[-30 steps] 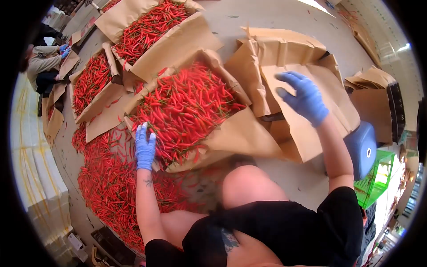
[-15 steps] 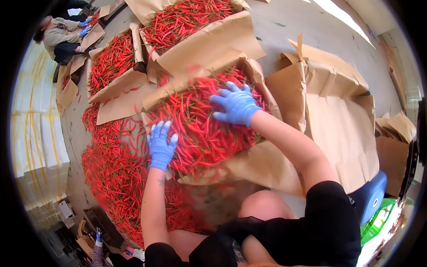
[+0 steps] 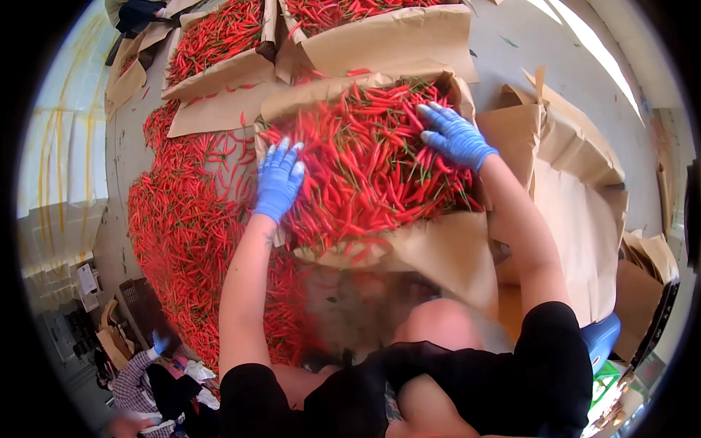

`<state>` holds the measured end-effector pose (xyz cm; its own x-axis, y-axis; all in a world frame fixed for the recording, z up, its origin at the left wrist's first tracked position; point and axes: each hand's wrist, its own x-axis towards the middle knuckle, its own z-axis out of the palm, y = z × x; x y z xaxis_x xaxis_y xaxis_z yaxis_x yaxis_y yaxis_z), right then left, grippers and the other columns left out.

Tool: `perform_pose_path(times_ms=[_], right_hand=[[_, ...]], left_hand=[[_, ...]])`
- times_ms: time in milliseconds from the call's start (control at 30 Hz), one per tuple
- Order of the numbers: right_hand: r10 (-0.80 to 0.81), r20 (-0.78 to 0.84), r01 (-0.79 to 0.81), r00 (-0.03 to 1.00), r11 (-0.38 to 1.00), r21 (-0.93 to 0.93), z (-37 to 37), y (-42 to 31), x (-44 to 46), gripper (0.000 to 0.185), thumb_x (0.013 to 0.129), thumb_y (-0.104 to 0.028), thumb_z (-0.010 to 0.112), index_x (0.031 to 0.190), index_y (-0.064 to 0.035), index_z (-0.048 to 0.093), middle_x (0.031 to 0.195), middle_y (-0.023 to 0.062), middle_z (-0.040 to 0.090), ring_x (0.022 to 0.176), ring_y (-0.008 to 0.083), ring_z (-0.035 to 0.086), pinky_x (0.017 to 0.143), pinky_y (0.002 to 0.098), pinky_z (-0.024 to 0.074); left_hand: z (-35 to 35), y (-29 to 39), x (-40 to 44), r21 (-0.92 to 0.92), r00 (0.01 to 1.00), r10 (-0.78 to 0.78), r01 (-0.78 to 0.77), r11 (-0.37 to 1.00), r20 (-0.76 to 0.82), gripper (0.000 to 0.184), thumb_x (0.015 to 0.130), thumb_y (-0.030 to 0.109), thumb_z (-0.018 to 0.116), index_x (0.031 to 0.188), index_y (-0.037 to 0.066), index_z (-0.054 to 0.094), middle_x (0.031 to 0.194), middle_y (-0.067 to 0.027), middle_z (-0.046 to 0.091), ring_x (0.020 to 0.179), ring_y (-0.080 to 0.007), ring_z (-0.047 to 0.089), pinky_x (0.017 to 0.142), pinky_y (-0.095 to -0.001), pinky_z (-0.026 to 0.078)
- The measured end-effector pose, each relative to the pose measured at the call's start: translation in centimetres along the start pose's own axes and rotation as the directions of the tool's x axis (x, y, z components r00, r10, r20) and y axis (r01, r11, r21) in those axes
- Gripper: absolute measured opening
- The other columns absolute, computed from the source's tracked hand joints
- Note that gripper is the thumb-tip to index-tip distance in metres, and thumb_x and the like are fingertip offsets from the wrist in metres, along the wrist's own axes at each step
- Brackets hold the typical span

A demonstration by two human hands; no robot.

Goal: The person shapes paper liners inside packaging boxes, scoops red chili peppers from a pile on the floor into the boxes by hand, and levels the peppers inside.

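A paper-lined box heaped with red chillies (image 3: 365,160) stands in front of me. My left hand (image 3: 278,181), in a blue glove with pale fingertips, rests at the box's left edge with its fingers spread over the chillies. On the right side of the heap lies my right hand (image 3: 454,135), gloved the same way, its fingers apart on top of the chillies. Neither hand grips anything visible. The brown paper liner (image 3: 445,252) folds out over the near side of the box.
Loose chillies (image 3: 182,248) cover the floor at left. More filled boxes (image 3: 387,40) stand beyond. A paper-lined box (image 3: 577,212), a blue stool (image 3: 601,337) and folded cardboard (image 3: 637,299) are at right. A person in a checked sleeve (image 3: 135,383) is at lower left.
My right hand came from over the right-hand box onto the chillies, then shifted to the heap's right side. My left hand stays by the left edge. The camera view has shifted.
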<state>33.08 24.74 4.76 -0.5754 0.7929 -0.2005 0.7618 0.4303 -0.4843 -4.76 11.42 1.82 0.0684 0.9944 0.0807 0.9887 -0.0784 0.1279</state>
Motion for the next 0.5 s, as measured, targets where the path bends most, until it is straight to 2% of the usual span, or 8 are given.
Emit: perform_pose_path(times_ms=[67, 133, 200, 233, 300, 367, 400, 500], right_hand=[[-0.032, 0.03, 0.028, 0.999, 0.993, 0.117, -1.3, 1.2, -0.5, 0.056, 0.09, -0.043, 0.045, 0.139, -0.0207, 0.032, 0.144, 0.0142, 0.029, 0.129, 0.0304, 0.034, 0.105, 0.039, 0.0303], [-0.032, 0.097, 0.018, 0.995, 0.99, 0.143, -3.0, 1.1, -0.9, 0.054, 0.089, -0.042, 0.048, 0.136, -0.0192, 0.038, 0.143, 0.0145, 0.03, 0.128, 0.0305, 0.036, 0.103, 0.0394, 0.0322], [0.007, 0.009, -0.008, 1.0, 0.996, 0.09, -4.2, -1.1, -1.9, 0.052, 0.088, -0.042, 0.049, 0.135, -0.0191, 0.041, 0.143, 0.0145, 0.031, 0.126, 0.0301, 0.038, 0.102, 0.038, 0.0336], [0.044, -0.09, -0.04, 0.995, 0.998, 0.044, -4.2, -2.7, -2.4, 0.051, 0.088, -0.042, 0.05, 0.133, -0.0189, 0.043, 0.142, 0.0145, 0.032, 0.124, 0.0297, 0.041, 0.101, 0.0366, 0.0351], [-0.079, -0.157, 0.036, 0.984, 0.966, -0.257, -3.0, -6.2, -3.4, 0.057, 0.084, -0.048, 0.052, 0.132, -0.0207, 0.043, 0.14, 0.0137, 0.034, 0.128, 0.0329, 0.034, 0.104, 0.0501, 0.0267], [-0.148, -0.09, 0.1, 0.985, 0.911, -0.4, -0.2, -8.4, -4.7, 0.061, 0.082, -0.054, 0.05, 0.133, -0.0223, 0.042, 0.141, 0.0132, 0.033, 0.132, 0.0357, 0.025, 0.103, 0.0607, 0.0177], [-0.162, -0.035, 0.135, 0.986, 0.91, -0.391, 1.9, -8.5, -5.4, 0.062, 0.081, -0.056, 0.048, 0.133, -0.023, 0.042, 0.142, 0.013, 0.032, 0.133, 0.0371, 0.021, 0.102, 0.0652, 0.013], [-0.27, -0.014, 0.24, 0.963, 0.881, -0.408, 2.9, -7.8, -8.4, 0.06, 0.078, -0.054, 0.053, 0.132, -0.027, 0.043, 0.142, 0.0114, 0.031, 0.133, 0.0376, 0.022, 0.103, 0.0651, 0.0107]], left_hand=[[-0.2, -0.9, -0.1, 0.061, 0.994, -0.064, 0.059, 0.996, 0.09, 0.045, 0.09, 0.039, 0.042, 0.133, 0.023, 0.044, 0.14, -0.0071, 0.038, 0.125, -0.0301, 0.039, 0.103, -0.0468, 0.028], [-3.1, 0.4, 0.5, -0.081, 0.981, -0.089, 0.104, 0.991, 0.17, 0.045, 0.09, 0.036, 0.043, 0.132, 0.02, 0.045, 0.14, -0.0096, 0.038, 0.123, -0.0302, 0.041, 0.102, -0.0478, 0.029], [-5.4, 1.9, -1.0, -0.133, 0.994, -0.097, 0.09, 0.987, -0.041, 0.045, 0.089, 0.034, 0.046, 0.131, 0.017, 0.046, 0.138, -0.0128, 0.039, 0.121, -0.03, 0.043, 0.101, -0.0486, 0.03], [-7.1, 3.6, -1.9, 0.0, 0.991, -0.089, 0.089, 0.996, -0.099, 0.048, 0.088, 0.03, 0.049, 0.132, 0.012, 0.044, 0.133, -0.018, 0.043, 0.12, -0.0324, 0.044, 0.101, -0.0437, 0.031], [-6.6, 5.9, -4.8, 0.103, 0.985, 0.084, -0.069, 0.992, -0.15, 0.058, 0.079, 0.042, 0.056, 0.131, 0.019, 0.046, 0.139, -0.0133, 0.037, 0.13, -0.0334, 0.03, 0.105, -0.0547, 0.016], [-5.0, 8.0, -7.3, 0.036, 0.964, 0.264, -0.266, 0.963, 0.041, 0.072, 0.071, 0.061, 0.055, 0.134, 0.03, 0.04, 0.146, -0.0111, 0.024, 0.137, -0.0338, 0.014, 0.105, -0.0607, 0.005], [-5.6, 9.8, -7.8, -0.023, 0.938, 0.175, -0.176, 0.984, 0.298, 0.074, 0.07, 0.067, 0.052, 0.135, 0.035, 0.038, 0.148, -0.0104, 0.02, 0.137, -0.0339, 0.011, 0.104, -0.0628, 0.002], [-1.3, 5.9, -9.3, 0.109, 0.927, 0.37, -0.376, 0.92, 0.069, 0.07, 0.07, 0.067, 0.052, 0.133, 0.042, 0.037, 0.148, -0.0085, 0.016, 0.137, -0.0329, 0.012, 0.103, -0.0657, 0.002]])
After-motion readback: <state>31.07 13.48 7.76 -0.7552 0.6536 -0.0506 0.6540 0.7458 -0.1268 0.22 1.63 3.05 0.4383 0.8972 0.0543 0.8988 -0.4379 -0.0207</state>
